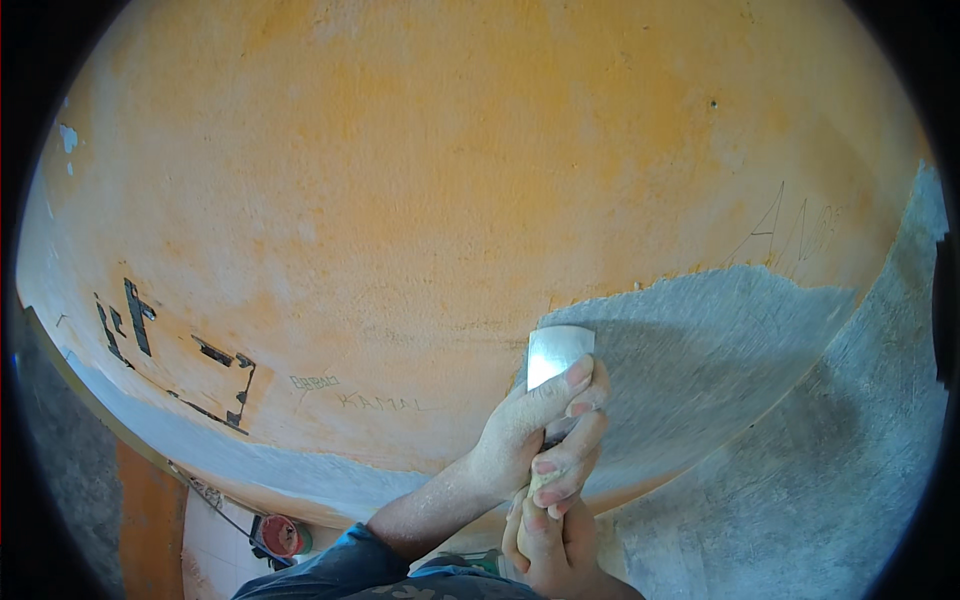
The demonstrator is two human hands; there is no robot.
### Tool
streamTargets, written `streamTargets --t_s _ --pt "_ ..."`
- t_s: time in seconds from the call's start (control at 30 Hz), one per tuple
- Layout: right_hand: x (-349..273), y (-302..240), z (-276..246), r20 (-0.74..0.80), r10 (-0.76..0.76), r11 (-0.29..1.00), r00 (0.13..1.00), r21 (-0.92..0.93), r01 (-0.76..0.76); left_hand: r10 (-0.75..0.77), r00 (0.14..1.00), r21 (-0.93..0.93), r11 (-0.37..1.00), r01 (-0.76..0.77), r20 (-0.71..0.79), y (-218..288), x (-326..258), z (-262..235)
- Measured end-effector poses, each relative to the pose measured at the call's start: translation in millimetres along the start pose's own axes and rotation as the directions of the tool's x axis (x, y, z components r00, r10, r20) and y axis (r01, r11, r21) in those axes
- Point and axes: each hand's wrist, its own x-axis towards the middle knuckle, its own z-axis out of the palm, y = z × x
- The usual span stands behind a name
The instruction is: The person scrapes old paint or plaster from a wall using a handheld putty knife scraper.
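Observation:
A scraper with a wide, shiny metal blade (560,352) points up the wall, its blade against the surface at the left part of a bare grey patch (690,350). My left hand (525,430) is wrapped round the scraper just below the blade, its fingers curled over the front. Below it, my right hand (558,545) is closed round the lower end of the handle, against the left hand's lower fingers. Pale dust coats the left hand and forearm. Orange paint covers most of the wall (400,200), ending in a ragged edge above the grey patch. Most of the handle is hidden by my fingers.
Black strips (140,315) stick to the wall at the left, near faint pencil writing. A grey bare wall (800,480) adjoins at the right. Low at the left, a red bucket (285,537) stands on a pale tiled floor (215,545), beside a thin dark rod.

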Motion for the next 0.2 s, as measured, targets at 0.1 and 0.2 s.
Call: streamTargets --t_s 0.1,0.2 --pt "-11 2 6 -0.022 0.135 0.980 0.991 0.148 -0.130 -0.011 1.000 -0.028 1.000 0.011 0.005 -7 -8 -6" --pt "-13 9 -8 0.128 0.226 0.946 0.966 0.207 -0.249 0.007 0.998 -0.056 0.998 -0.004 0.057 -4 -1 -3"
